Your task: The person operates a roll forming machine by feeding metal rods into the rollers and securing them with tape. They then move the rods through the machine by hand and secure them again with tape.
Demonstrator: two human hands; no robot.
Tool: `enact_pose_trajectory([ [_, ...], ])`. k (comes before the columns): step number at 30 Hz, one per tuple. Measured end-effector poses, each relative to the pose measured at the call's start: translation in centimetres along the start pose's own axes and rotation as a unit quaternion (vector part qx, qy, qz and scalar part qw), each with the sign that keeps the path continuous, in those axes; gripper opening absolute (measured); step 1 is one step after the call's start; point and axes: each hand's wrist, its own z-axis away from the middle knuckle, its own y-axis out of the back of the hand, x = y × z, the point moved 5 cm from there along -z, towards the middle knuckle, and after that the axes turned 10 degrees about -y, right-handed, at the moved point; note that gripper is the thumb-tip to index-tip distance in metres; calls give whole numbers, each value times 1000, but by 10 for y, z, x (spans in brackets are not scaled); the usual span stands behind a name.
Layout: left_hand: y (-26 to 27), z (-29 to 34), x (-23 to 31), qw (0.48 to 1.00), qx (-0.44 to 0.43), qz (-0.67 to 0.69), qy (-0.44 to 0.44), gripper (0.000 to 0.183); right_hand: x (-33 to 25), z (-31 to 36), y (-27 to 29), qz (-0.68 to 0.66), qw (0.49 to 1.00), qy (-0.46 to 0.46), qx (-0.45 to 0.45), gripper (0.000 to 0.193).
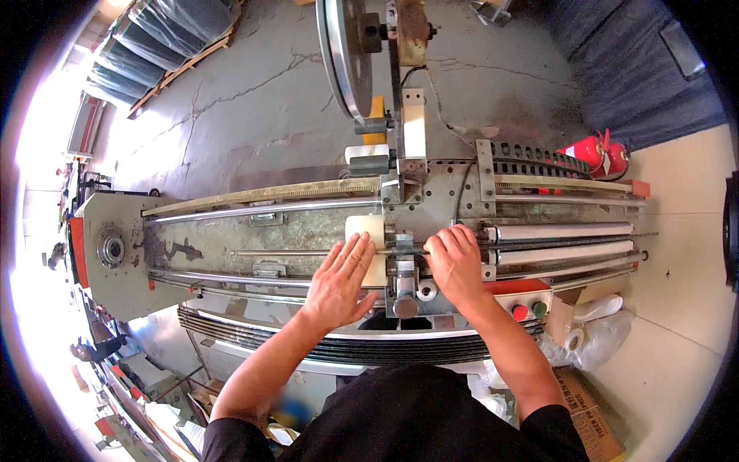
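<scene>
My left hand (pixel 339 283) lies flat with fingers stretched across a cream-coloured block or roller (pixel 365 224) on the machine's carriage. A thin metal rod (pixel 292 252) runs leftward from beside those fingers. My right hand (pixel 457 262) is curled closed just right of a metal clamp (pixel 405 266) with a round knob (pixel 405 307) below it. A thin dark rod (pixel 419 250) passes from the clamp into its fingers; they hide the grip itself. Two white-topped bars (pixel 566 232) extend to the right of this hand.
A bundle of long dark rods (pixel 346 345) lies along the near side. The control box (pixel 523 288) has red and green buttons. A large wheel (pixel 346 58) stands above the carriage. Beyond are a red fire extinguisher (pixel 596 154) and wrapped rolls (pixel 158 46) on a pallet.
</scene>
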Motion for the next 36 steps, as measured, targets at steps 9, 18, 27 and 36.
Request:
enact_pose_trajectory([
  [9,-38,5,0,998,-6,-61,34,97,-2,72,60,-60,987,-117,90,55],
  [18,-38,4,2,998,19,-65,7,98,118,270,94,211,875,-408,-151,84],
  [27,-45,13,2,994,30,-108,14,89,70,214,81,82,950,-298,-42,52],
  [36,-41,11,4,993,11,-113,33,84,-49,192,36,-154,978,-74,-124,40],
])
